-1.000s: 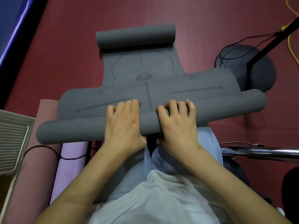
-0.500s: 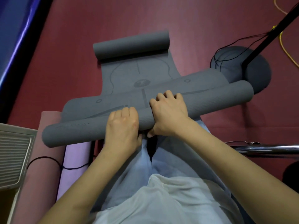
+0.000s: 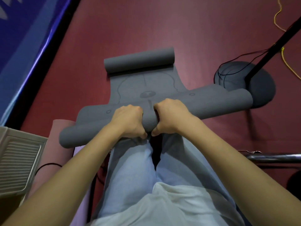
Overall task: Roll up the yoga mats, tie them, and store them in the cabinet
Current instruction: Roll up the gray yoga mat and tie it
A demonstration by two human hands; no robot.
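A grey yoga mat (image 3: 146, 85) lies on the dark red floor, partly rolled from the near end into a thick roll (image 3: 211, 105) that runs from lower left to upper right across my knees. Its far end is curled into a small roll (image 3: 138, 61). My left hand (image 3: 128, 121) grips the near roll just left of its middle, fingers curled over the top. My right hand (image 3: 169, 116) grips it just right of the middle, thumb under the near side. A short bare strip of roll shows between the hands.
A rolled pink mat (image 3: 57, 144) and a lilac mat (image 3: 79, 209) lie at my left, with a black cord (image 3: 47, 165) around them. A white slatted panel (image 3: 17, 163) is at far left. A black stand with round base (image 3: 259, 85) and cables is at right; a chrome bar (image 3: 273, 156) lower right.
Both hands have moved forward with the roll and curled tighter round it, close together at its middle. The near roll has grown thicker and moved toward the far end.
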